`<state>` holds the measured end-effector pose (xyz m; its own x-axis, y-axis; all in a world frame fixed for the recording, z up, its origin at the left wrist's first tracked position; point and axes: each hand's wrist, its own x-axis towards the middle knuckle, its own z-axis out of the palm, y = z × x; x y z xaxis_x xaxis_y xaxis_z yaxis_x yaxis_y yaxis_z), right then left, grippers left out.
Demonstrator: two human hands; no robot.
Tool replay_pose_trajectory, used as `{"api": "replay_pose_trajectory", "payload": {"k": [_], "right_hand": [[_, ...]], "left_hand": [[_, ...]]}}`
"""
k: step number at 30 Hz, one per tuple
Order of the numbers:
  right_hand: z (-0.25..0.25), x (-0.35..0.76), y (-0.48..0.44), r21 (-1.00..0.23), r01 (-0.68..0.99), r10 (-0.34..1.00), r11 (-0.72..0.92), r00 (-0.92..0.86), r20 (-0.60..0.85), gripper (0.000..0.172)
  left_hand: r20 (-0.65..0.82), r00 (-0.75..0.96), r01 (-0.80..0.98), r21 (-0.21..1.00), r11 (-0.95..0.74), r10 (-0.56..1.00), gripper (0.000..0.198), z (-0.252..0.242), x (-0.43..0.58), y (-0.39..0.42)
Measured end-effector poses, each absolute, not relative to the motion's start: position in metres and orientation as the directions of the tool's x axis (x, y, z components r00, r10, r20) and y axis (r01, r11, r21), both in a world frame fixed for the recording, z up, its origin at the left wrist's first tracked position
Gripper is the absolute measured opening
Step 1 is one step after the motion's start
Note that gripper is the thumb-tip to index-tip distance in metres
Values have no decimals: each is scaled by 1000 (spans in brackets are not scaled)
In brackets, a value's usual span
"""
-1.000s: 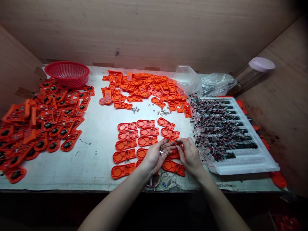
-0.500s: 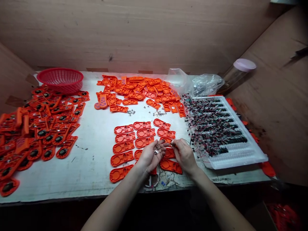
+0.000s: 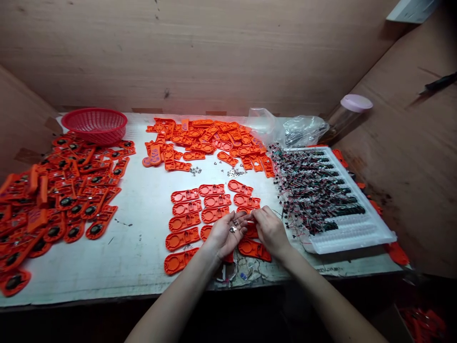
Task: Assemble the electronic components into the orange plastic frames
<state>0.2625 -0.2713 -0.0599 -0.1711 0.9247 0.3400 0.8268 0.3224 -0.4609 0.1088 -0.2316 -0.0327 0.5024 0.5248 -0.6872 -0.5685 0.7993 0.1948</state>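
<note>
Compared with one second earlier, both hands are kept in nearly the same posture above the front rows, and the right fingertips are now set against the left fingers.

At the far left of the table point(image 3: 143, 247), a heap of orange parts with black discs point(image 3: 64, 190) is spread out, and a red basket point(image 3: 94, 125) is placed behind it. At the back centre, a pile of orange shells point(image 3: 210, 140) is stacked loosely, with loose metal bits point(image 3: 235, 172) scattered just in front of it. Nearer the front edge, further orange shells are laid flat in rows point(image 3: 189, 208).

The left hand point(image 3: 226, 233) is held open, palm up and slightly cupped, and small metal pieces point(image 3: 233, 227) are carried in the palm. The right hand point(image 3: 269, 231) is held just beside it with the fingers drawn together in a pinch; whether a piece is gripped cannot be told.

To the right, a white tray point(image 3: 357, 233) is loaded with wired components point(image 3: 314, 190). Behind the tray, a clear plastic bag point(image 3: 303, 128) and a clear jar with a pink lid point(image 3: 352, 109) are positioned.
</note>
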Motion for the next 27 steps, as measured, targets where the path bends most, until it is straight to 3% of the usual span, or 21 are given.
{"api": "replay_pose_trajectory", "payload": {"k": [4, 6, 11, 16, 21, 23, 27], "right_hand": [[-52, 278, -276, -680, 686, 955, 257, -73, 288, 14], [-53, 281, -279, -698, 668, 951, 256, -43, 307, 19], [-62, 266, -286, -526, 774, 896, 353, -117, 429, 24], [-72, 249, -299, -327, 835, 811, 443, -218, 543, 42], [-78, 235, -310, -274, 897, 861, 347, -189, 473, 48], [-74, 239, -308, -305, 898, 888, 316, -168, 427, 47], [-46, 264, -299, -548, 799, 948, 246, -80, 309, 44]], "left_hand": [[-696, 484, -580, 198, 790, 530, 27, -34, 110, -232], [-697, 484, -579, 198, 791, 529, 27, -34, 110, -232], [-687, 499, -573, 195, 796, 528, 31, -32, 108, -230], [-687, 511, -569, 181, 802, 517, 31, -33, 107, -229], [-685, 518, -564, 176, 807, 512, 32, -34, 106, -226], [-681, 522, -558, 183, 810, 513, 32, -31, 105, -228], [-568, 554, -609, 222, 761, 609, 34, -20, 98, -242]]}}
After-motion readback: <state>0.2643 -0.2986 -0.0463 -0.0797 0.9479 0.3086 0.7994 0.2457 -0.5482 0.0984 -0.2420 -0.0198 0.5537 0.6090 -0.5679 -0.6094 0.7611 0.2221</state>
